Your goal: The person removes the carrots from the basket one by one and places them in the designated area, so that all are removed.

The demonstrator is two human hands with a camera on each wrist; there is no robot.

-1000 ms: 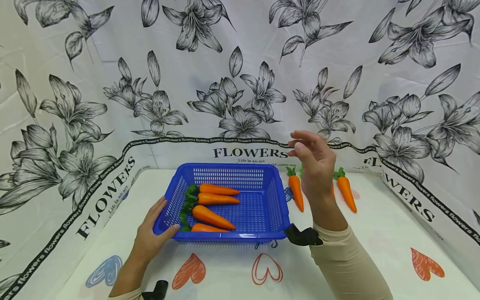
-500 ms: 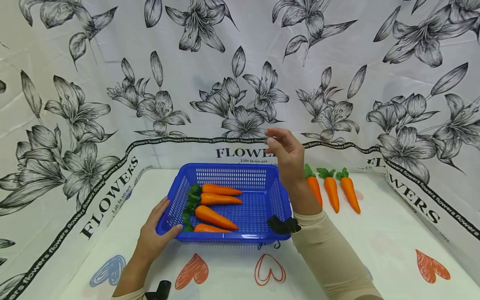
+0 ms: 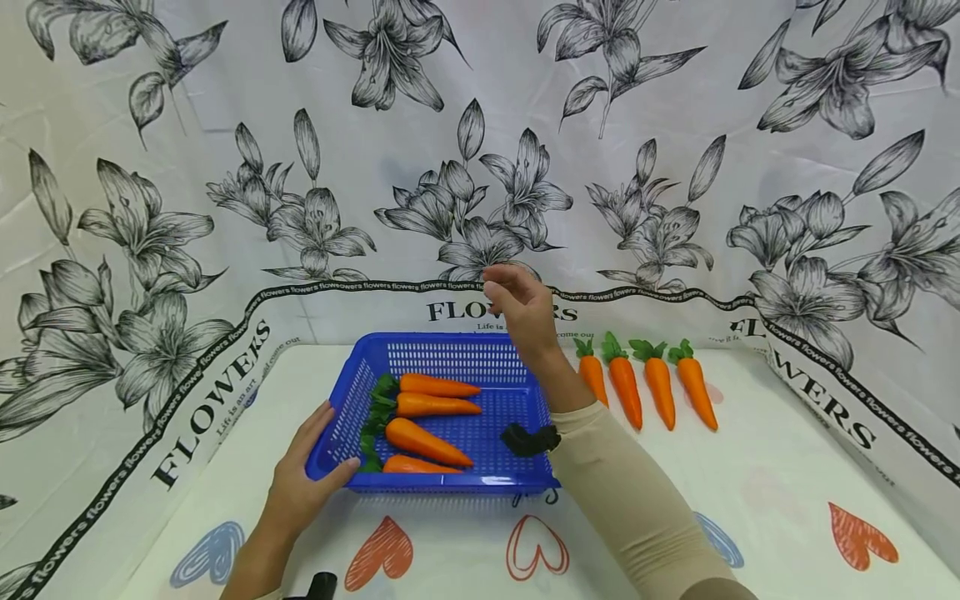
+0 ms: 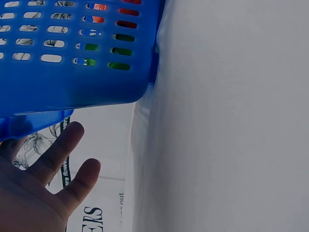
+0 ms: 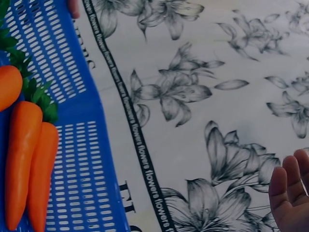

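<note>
A blue plastic basket [image 3: 352, 482] stands on the table with several orange carrots [image 3: 427, 442] lying in its left part, green tops to the left. My left hand [image 3: 303, 479] rests at the basket's left front corner, thumb over the rim; in the left wrist view its visible fingers [image 4: 79, 183] are spread and straight beside the basket wall. My right hand [image 3: 525, 312] hovers above the basket's back right part, its fingers loosely bent and nothing in them. In the right wrist view, that hand's fingertips [image 5: 289, 181] show at the lower right edge, apart from the basket.
Right of the basket lies a row of several more carrots [image 3: 626, 392], tops toward the back. A white cloth with flower prints [image 3: 480, 192] hangs behind and at the sides. The table cover [image 3: 765, 500] has printed hearts.
My right hand has moved left, from over the carrots on the right to above the basket, uncovering that row. The left hand and the basket have stayed in place.
</note>
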